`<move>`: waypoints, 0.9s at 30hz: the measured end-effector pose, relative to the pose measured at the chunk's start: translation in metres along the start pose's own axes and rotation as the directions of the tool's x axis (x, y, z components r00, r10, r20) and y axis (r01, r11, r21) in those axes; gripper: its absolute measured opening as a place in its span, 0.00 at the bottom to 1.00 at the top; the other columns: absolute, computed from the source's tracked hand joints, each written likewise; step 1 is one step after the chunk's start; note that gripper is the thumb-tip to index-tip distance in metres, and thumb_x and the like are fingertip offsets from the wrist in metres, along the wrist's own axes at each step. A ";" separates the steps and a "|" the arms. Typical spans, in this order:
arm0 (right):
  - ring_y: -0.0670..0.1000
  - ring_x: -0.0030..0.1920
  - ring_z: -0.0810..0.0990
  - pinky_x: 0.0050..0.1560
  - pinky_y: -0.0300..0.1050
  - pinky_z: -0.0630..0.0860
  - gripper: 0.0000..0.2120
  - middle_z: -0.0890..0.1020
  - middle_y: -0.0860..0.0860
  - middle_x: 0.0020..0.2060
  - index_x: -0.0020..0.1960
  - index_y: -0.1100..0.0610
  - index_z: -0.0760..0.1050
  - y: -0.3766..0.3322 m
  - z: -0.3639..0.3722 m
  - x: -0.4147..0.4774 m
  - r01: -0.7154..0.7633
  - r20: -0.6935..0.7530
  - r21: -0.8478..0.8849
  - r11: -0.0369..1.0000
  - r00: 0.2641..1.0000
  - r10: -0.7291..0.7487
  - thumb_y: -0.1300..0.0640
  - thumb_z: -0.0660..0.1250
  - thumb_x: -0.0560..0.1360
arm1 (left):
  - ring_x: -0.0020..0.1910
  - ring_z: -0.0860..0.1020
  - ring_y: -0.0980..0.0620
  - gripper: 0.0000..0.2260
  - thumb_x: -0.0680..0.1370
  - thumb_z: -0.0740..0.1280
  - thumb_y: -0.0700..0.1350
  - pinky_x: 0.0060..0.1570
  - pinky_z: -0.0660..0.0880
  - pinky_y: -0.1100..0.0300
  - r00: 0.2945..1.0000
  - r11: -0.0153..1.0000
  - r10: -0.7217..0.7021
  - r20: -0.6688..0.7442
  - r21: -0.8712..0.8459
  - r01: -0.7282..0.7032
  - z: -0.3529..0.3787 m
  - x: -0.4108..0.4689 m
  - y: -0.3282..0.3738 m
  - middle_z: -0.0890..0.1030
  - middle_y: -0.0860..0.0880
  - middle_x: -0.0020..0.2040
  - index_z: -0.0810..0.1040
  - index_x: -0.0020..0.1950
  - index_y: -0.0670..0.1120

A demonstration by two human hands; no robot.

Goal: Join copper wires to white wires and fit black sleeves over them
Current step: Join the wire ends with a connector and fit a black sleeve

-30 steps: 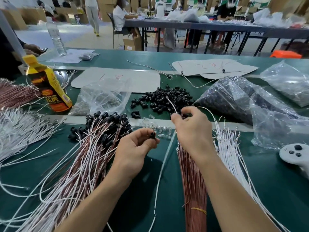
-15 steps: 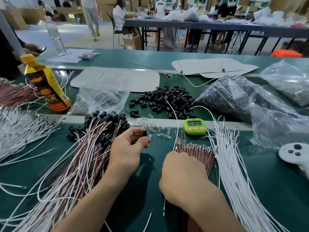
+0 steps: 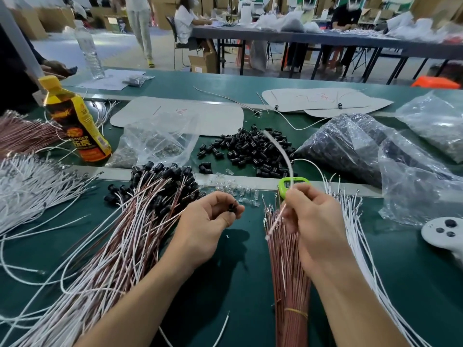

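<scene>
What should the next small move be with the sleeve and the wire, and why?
Probably bring the right hand closer to the left hand and feed the lower end of the white wire into the black sleeve. The left hand pinches the sleeve at its fingertips, apart from the wire, and the wire's end slants down-left toward it. Blur hides the wire's tip.

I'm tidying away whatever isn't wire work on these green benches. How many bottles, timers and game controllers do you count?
Bottles: 2 (yellow drink bottle, clear water bottle)
Timers: 1 (green timer, partly behind the right hand)
Controllers: 1 (white controller, at the right edge)
Total: 4
</scene>
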State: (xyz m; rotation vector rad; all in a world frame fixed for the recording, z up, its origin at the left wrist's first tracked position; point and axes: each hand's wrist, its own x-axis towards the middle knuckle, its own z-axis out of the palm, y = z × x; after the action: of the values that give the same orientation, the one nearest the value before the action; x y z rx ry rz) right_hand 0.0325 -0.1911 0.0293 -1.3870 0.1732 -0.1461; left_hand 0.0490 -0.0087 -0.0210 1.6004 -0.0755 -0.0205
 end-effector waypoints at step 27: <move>0.55 0.33 0.84 0.34 0.53 0.81 0.03 0.84 0.51 0.36 0.46 0.45 0.76 0.027 0.008 -0.015 0.546 0.001 -0.213 0.811 0.830 -0.558 0.54 0.67 0.75 | 0.53 0.85 0.55 0.16 0.75 0.70 0.26 0.52 0.80 0.64 0.997 0.991 0.083 0.008 0.108 -0.084 0.003 -0.004 0.003 0.88 0.53 0.50 0.83 0.46 0.48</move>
State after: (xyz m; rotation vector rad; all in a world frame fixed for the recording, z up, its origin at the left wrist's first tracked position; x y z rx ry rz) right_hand 0.0199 -0.1751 0.0046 -1.6113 -0.1806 -0.6769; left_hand 0.0449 -0.0113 -0.0183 1.7039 -0.1481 0.0468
